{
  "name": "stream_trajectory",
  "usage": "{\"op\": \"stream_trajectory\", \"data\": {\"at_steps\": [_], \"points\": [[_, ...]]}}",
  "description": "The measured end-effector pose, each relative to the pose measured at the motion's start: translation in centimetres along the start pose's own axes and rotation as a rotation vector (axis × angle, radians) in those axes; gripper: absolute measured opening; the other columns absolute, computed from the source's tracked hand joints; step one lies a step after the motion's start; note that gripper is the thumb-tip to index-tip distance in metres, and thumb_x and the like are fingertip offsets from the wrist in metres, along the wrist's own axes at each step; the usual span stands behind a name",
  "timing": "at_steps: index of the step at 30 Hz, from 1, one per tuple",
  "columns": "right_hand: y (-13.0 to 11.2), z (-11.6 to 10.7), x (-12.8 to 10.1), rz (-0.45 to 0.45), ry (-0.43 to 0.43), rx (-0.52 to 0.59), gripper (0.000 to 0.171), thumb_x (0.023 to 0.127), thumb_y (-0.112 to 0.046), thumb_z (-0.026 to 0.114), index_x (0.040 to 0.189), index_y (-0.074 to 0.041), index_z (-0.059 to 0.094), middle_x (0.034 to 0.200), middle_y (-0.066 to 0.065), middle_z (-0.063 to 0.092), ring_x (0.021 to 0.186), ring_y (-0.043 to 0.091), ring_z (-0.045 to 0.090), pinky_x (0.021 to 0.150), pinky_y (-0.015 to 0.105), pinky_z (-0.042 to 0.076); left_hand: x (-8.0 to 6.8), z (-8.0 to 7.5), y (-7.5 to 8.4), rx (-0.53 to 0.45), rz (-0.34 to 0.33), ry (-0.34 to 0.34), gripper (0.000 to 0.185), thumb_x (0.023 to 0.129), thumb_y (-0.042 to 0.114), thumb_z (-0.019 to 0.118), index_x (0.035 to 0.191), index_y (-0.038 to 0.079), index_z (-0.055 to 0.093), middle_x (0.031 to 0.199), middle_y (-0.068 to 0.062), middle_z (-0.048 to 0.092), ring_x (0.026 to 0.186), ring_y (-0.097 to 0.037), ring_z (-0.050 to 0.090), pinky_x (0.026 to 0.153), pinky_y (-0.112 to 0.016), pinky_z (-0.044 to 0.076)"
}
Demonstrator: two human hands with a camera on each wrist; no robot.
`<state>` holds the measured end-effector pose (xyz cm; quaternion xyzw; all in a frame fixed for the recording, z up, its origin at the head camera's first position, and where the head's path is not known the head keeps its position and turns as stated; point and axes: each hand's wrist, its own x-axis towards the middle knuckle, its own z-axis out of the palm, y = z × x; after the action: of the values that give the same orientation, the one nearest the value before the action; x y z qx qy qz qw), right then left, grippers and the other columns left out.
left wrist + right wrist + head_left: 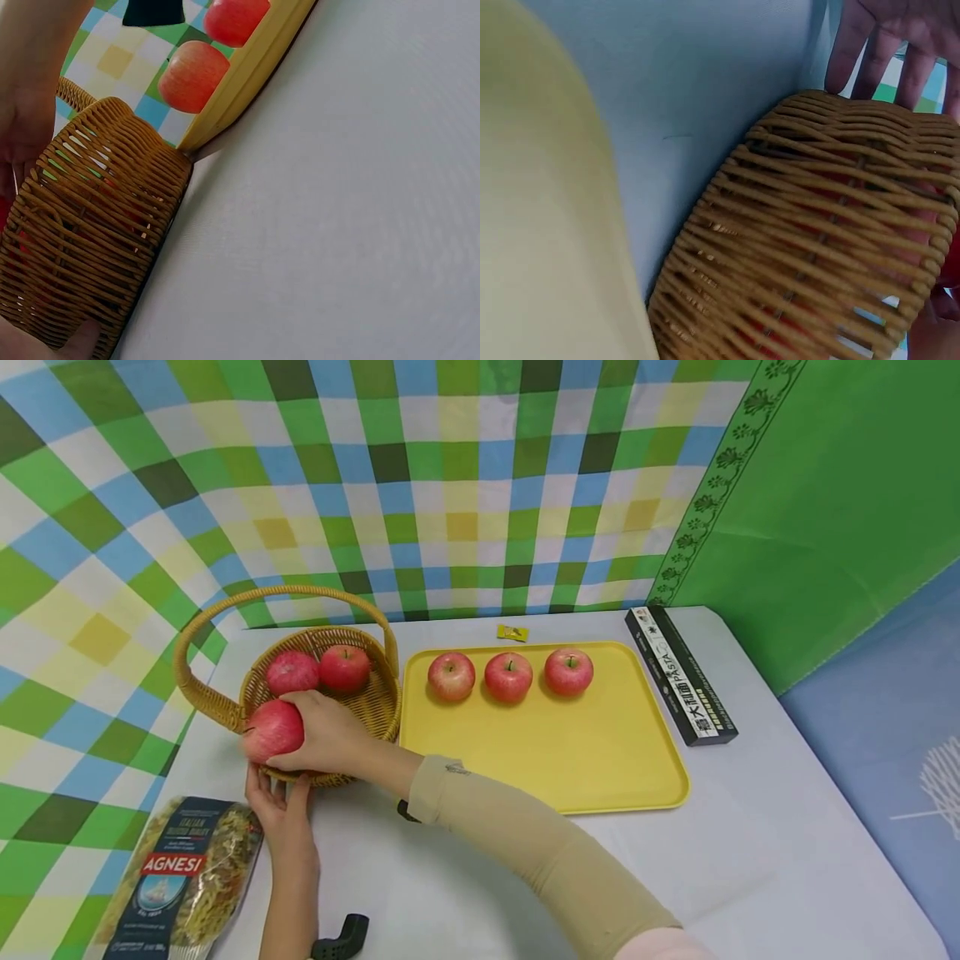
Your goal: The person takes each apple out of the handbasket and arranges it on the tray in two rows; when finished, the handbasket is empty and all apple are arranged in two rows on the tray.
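Over the near-left rim of a wicker basket (384, 706), my right hand (326, 735) grips a red apple (273, 732), thumb below and fingers across its top. Two more apples, one (292, 672) on the left and one (345, 668) on the right, lie inside the basket. My left hand (279, 814) touches the basket's near side with its fingers spread. In the right wrist view the straight fingers (870, 64) of that left hand rest along the woven wall (802, 225). Its thumb lies against the wicker (97, 202) in the left wrist view.
Right of the basket is a yellow tray (540, 760) with three apples (508, 677) along its far side. A black pasta box (681, 677) lies beyond it, a small yellow packet (512, 632) behind it. A pasta bag (180, 877) lies front left. The basket's tall handle (285, 591) arches up.
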<state>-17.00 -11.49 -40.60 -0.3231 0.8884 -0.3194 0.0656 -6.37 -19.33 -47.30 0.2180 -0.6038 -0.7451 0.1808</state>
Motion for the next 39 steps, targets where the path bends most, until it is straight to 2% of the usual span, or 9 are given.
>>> {"op": "stream_trajectory", "data": {"at_steps": [11,16,24,29,33,39], "points": [[1.0,-2.2,-2.2,-0.019,0.081,0.080,0.079,0.076,-0.050,0.076,0.140,-0.019,0.043,0.132,-0.005,0.051,0.116,0.005,0.048,0.091,0.019,0.046,-0.1,-0.2,0.0,0.036,-0.028,-0.015,0.075,0.098,0.021,0.056,0.152,0.035,0.005,0.159,0.011,0.001,0.146,-0.015,0.002,0.114,-0.030,0.024],[1.2,-3.6,-3.4,-0.027,0.117,0.152,0.081,0.075,-0.047,0.078,0.141,-0.018,0.042,0.135,-0.003,0.049,0.118,0.007,0.049,0.092,0.020,0.047,0.0,-0.3,-0.1,0.025,-0.044,-0.001,0.075,0.099,0.017,0.053,0.153,0.034,0.004,0.159,0.010,-0.001,0.146,-0.016,0.000,0.114,-0.030,0.023],[2.7,-6.8,-6.2,-0.036,0.247,0.265,0.085,0.073,-0.040,0.083,0.143,-0.015,0.041,0.134,0.002,0.051,0.113,0.011,0.053,0.089,0.020,0.049,-0.1,-0.2,-0.2,0.036,-0.029,-0.010,0.073,0.100,0.018,0.052,0.153,0.034,0.004,0.159,0.009,0.000,0.146,-0.015,0.001,0.114,-0.029,0.023],[5.1,-9.5,-8.1,-0.040,0.328,0.371,0.082,0.074,-0.032,0.084,0.141,-0.012,0.042,0.131,0.001,0.051,0.111,0.013,0.052,0.090,0.022,0.049,-0.1,-0.2,-0.1,0.036,-0.041,-0.018,0.074,0.100,0.017,0.051,0.153,0.034,0.002,0.159,0.009,-0.002,0.146,-0.015,0.001,0.113,-0.028,0.023],[7.7,-11.8,-9.9,-0.043,0.431,0.428,0.080,0.073,-0.025,0.085,0.140,-0.011,0.042,0.130,0.002,0.051,0.113,0.014,0.051,0.092,0.026,0.049,-0.1,-0.1,-0.1,0.032,-0.051,-0.012,0.074,0.100,0.016,0.051,0.153,0.034,0.002,0.159,0.009,-0.002,0.146,-0.015,0.001,0.113,-0.028,0.025],[12.3,-15.2,-13.6,0.060,0.563,0.419,0.082,0.073,-0.022,0.086,0.140,-0.010,0.042,0.131,0.003,0.050,0.115,0.019,0.050,0.092,0.034,0.051,-0.1,-0.1,-0.1,0.017,-0.052,-0.014,0.074,0.100,0.014,0.050,0.153,0.033,0.001,0.160,0.008,-0.003,0.146,-0.014,0.001,0.112,-0.028,0.025]]}}
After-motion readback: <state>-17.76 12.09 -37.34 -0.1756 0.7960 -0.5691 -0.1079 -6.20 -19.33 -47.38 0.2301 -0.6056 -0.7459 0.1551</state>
